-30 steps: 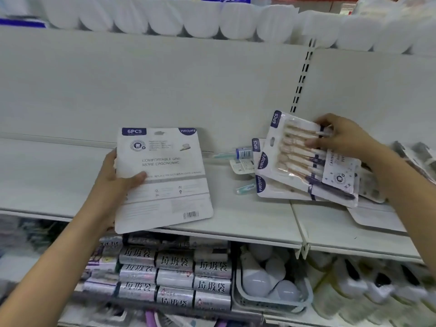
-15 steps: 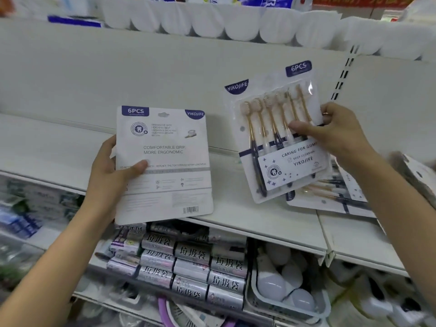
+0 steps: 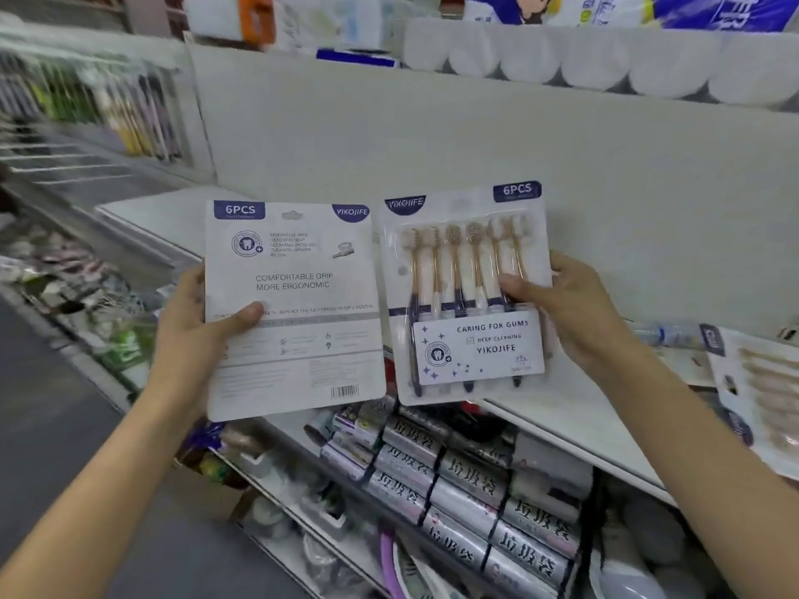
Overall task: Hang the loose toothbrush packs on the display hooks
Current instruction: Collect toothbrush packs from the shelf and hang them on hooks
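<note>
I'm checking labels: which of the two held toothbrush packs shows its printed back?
The pack in the left hand: the back-facing pack shows text and a barcode, while the right hand holds the front-facing pack, brushes visible.

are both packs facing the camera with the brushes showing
No, the left hand holds its pack printed back out; only the right pack shows brushes.

Two bare forearms come into view, the left one from about 7 o'clock and the right one from about 4 o'clock, and no sleeve covers either up to the edge of the picture. The left hand [image 3: 196,328] and the right hand [image 3: 575,309] are ungloved. The fingernails that show are short and plain.
</note>
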